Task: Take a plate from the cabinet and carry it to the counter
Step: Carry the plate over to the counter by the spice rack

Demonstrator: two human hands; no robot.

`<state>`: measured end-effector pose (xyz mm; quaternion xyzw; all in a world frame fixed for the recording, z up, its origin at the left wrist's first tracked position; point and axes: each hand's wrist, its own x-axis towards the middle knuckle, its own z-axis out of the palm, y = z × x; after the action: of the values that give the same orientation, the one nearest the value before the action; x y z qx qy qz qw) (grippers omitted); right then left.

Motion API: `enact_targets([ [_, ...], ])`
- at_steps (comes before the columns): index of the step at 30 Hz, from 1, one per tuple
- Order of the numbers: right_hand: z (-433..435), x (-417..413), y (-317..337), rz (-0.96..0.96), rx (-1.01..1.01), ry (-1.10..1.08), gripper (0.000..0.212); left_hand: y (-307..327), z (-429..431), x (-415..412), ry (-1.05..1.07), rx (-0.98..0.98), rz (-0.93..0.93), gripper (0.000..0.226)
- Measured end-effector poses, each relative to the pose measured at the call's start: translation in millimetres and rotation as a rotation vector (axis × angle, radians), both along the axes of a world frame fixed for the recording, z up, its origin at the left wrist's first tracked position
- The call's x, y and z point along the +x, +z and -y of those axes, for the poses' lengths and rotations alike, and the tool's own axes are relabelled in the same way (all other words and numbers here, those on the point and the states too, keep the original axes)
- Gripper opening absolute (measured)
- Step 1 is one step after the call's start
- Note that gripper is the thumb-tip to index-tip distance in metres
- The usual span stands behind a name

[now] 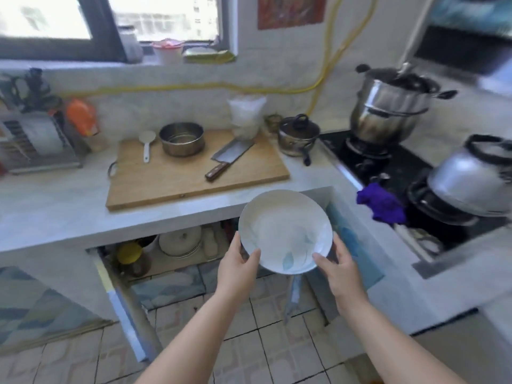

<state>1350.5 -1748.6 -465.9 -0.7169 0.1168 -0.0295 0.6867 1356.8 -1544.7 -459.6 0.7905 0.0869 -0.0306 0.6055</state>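
A white plate with pale blue leaf marks is held in the air in front of the counter's edge. My left hand grips its left rim, thumb on top. My right hand grips its right rim the same way. Below the counter the cabinet stands open, with more stacked white dishes and a yellow-lidded jar inside. The plate is level with the counter's front lip and overlaps its corner.
A wooden cutting board on the counter carries a cleaver, a steel pan and a white scoop. To the right are a small lidded pot, a stove with a tall steel pot, a kettle and a purple cloth. A dish rack stands at left.
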Motion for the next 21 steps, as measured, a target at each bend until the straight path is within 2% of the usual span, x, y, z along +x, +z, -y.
enact_targets([
  [10, 202.4, -122.0, 47.3, 0.041, -0.026, -0.355, 0.060, 43.2, 218.0, -49.2, -0.343, 0.083, 0.076, 0.053],
  [17, 349.0, -248.6, 57.0, 0.039, -0.017, -0.546, 0.054, 38.6, 388.1, -137.6, -0.526, 0.017, 0.017, 0.041],
  [21, 422.1, -322.2, 48.4, 0.024, -0.017, -0.669, 0.057, 25.7, 476.7, -193.3, -0.641, -0.022, -0.017, 0.044],
])
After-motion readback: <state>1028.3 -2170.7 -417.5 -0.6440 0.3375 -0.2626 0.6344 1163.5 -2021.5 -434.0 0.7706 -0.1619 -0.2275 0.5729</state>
